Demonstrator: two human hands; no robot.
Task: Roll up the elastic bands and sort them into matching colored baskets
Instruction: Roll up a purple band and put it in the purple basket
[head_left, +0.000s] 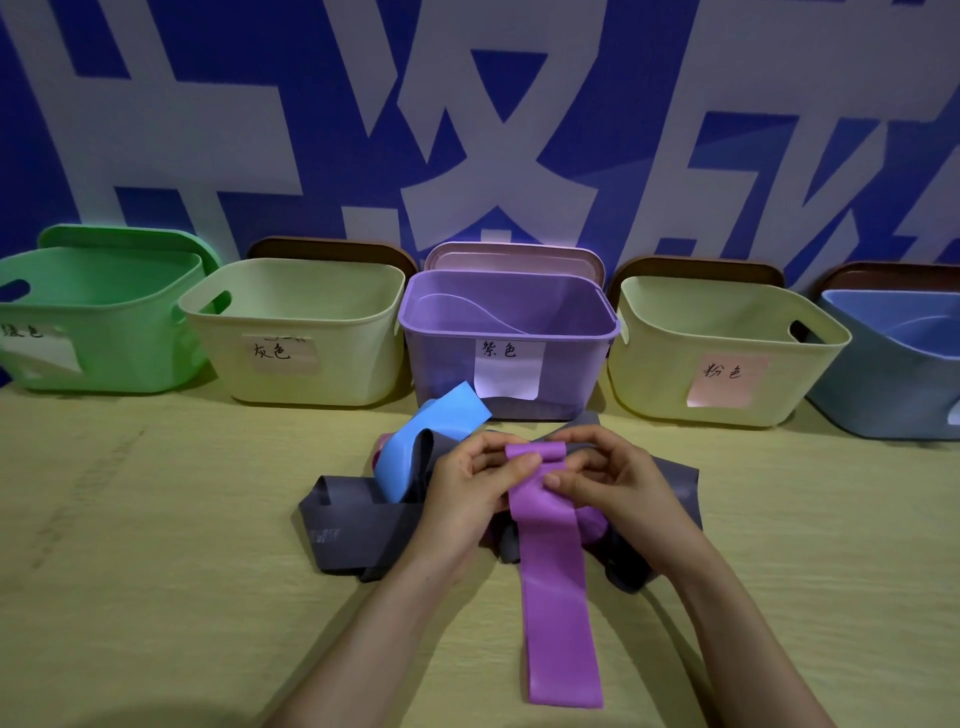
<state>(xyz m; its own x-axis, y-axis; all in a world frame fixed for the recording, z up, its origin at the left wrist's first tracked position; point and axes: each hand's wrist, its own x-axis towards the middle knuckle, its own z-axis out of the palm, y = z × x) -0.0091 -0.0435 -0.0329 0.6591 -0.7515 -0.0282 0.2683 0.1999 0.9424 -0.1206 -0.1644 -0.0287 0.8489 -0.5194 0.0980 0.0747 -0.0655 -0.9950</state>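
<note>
My left hand (467, 483) and right hand (613, 480) both pinch the purple band (553, 597) at its rolled far end, fingers clamped; the tail lies along the desk (156, 519), in front of the purple basket (447, 358).

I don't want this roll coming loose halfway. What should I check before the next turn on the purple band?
1. Grip: left hand and right hand both pinch the purple band at its far end: ok.
2. Roll finished: only the first turn is curled, and the rest lies flat toward the person: not ok.
3. Tail free: it lies over the grey bands. Whether it is caught on them: cannot tell.
4. Purple basket open, with its lid propped behind it: ok.
5. Way to that basket: it stands straight ahead, just beyond the hands: ok.
</note>
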